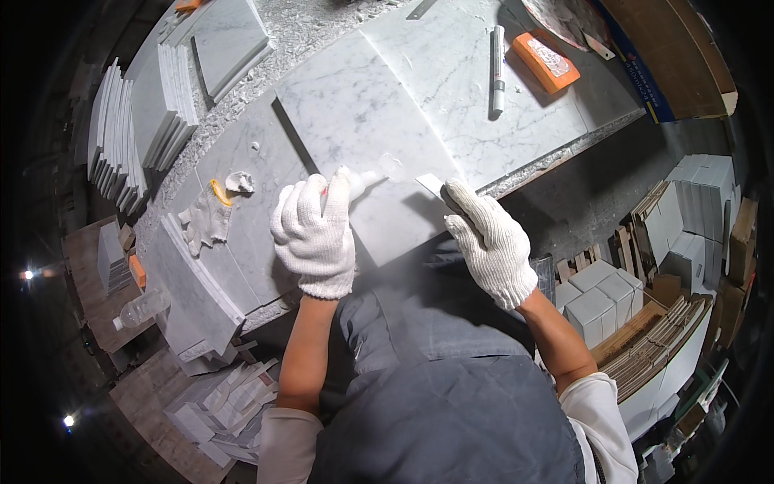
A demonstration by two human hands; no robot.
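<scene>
My left hand [316, 234], in a white knit glove, is closed around a small white squeeze bottle [367, 181]. The bottle's nozzle points to a whitish wet-looking patch [390, 164] on a grey-veined marble slab [355, 105]. In my gloved right hand [490, 238], a thin white flat piece like a small scraper [430, 185] is pinched between thumb and fingers. It is held over the slab's right side, apart from the bottle. The slab lies on top of other marble slabs, and its near edge faces my body.
A marker [498, 68] and an orange block [546, 63] lie at the far right. Left of me are a crumpled glove-like cloth [205, 222] and stacked marble tiles [165, 109]. Boxes and white tile stacks [601, 302] stand at right; a plastic bottle [143, 309] is at lower left.
</scene>
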